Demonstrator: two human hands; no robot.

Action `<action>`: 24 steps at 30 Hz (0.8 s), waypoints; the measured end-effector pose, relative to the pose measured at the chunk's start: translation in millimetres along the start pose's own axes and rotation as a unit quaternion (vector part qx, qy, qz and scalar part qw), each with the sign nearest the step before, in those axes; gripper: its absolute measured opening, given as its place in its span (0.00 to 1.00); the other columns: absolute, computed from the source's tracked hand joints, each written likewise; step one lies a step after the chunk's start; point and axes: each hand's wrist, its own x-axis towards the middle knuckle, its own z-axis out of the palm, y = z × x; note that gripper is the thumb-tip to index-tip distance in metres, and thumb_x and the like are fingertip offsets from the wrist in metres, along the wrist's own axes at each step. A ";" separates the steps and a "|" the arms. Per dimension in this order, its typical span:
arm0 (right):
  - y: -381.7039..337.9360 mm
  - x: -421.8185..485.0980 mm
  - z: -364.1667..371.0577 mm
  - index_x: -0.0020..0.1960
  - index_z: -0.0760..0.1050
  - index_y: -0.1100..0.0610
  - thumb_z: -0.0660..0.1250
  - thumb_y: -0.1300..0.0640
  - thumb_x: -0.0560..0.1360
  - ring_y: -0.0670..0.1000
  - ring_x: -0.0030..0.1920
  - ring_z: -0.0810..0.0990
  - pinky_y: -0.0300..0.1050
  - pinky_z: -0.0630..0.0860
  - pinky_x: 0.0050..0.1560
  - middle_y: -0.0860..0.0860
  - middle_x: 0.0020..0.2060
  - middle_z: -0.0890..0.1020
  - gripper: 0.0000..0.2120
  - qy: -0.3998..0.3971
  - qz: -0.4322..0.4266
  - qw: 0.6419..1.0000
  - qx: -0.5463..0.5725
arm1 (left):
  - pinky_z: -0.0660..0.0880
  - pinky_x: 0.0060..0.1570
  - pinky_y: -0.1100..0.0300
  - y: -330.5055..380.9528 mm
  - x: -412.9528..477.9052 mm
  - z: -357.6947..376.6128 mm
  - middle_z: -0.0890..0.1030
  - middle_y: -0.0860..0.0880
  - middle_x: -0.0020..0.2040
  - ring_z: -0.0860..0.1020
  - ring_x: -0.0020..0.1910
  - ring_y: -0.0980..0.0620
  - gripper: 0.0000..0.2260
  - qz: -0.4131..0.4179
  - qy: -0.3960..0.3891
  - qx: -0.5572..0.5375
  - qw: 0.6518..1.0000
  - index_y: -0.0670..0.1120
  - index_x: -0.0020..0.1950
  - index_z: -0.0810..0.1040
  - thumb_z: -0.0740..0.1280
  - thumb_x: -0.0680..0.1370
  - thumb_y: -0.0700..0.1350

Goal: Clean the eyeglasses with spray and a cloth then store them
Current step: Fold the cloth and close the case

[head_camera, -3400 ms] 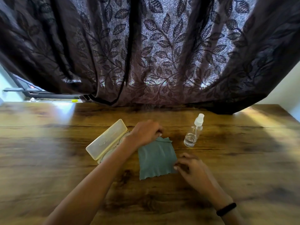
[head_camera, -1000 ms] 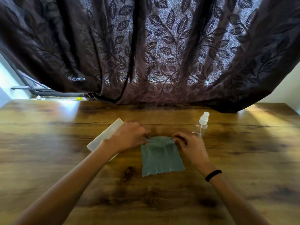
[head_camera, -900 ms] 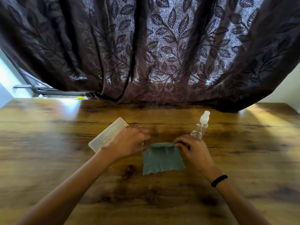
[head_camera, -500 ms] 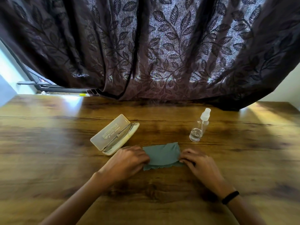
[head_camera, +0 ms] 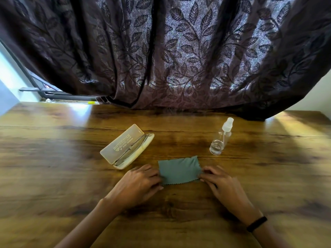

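Grey-green cloth (head_camera: 179, 170) lies flat on the wooden table (head_camera: 53, 158), near the front edge and about centre. It shows as a wide rectangle with a zigzag-cut near edge. Left hand (head_camera: 138, 185) is at the cloth's left edge, knuckles up, fingers curled, fingertips pinching that edge. Right hand (head_camera: 223, 187) is at the cloth's right edge in the same pose, fingers curled in and pinching the lower right corner area. Both hands rest low on the table with the cloth between them. A black wristband (head_camera: 256, 224) is on the right wrist.

The cream glasses case (head_camera: 136, 154) sits just behind and left of the left hand, not touching it. It lies at an angle and is open, with the translucent lid (head_camera: 121, 142) tipped back to the far left and some printed text on it, too small to read. The eyeglasses (head_camera: 131, 149) lie inside the case; only a thin metal frame line is visible.

The clear spray bottle (head_camera: 221, 138) stands upright behind and right of the cloth, apart from it. It has a white nozzle cap on top and a little clear liquid at the bottom.

A dark purple curtain (head_camera: 179, 59) with a leaf pattern hangs behind, its hem reaching the table's far edge. Sunlight patches fall on the table at far left and far right.
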 end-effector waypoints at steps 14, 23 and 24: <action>9.9 -2.8 0.6 0.46 0.80 0.50 0.73 0.61 0.67 0.44 0.43 0.78 0.38 0.78 0.37 0.44 0.42 0.80 0.10 0.003 -0.006 1.000 -0.009 | 0.79 0.38 0.62 3.5 -1.2 6.8 0.77 0.55 0.52 0.72 0.52 0.58 0.10 -0.002 0.015 0.022 1.000 0.56 0.52 0.75 0.56 0.78 0.53; 0.5 -1.0 3.3 0.47 0.76 0.50 0.64 0.55 0.73 0.44 0.43 0.78 0.37 0.78 0.37 0.45 0.43 0.79 0.05 -0.022 -0.031 0.998 -0.042 | 0.76 0.33 0.65 8.9 0.3 7.5 0.78 0.53 0.49 0.75 0.47 0.57 0.07 0.003 -0.003 0.042 0.999 0.52 0.51 0.73 0.57 0.77 0.49; -0.5 -0.6 2.5 0.48 0.76 0.50 0.59 0.53 0.74 0.43 0.43 0.77 0.37 0.78 0.37 0.44 0.43 0.79 0.07 -0.026 -0.025 0.999 -0.040 | 0.76 0.33 0.65 9.0 0.3 7.2 0.78 0.53 0.49 0.75 0.46 0.57 0.07 0.001 -0.008 0.041 0.999 0.52 0.51 0.72 0.57 0.77 0.49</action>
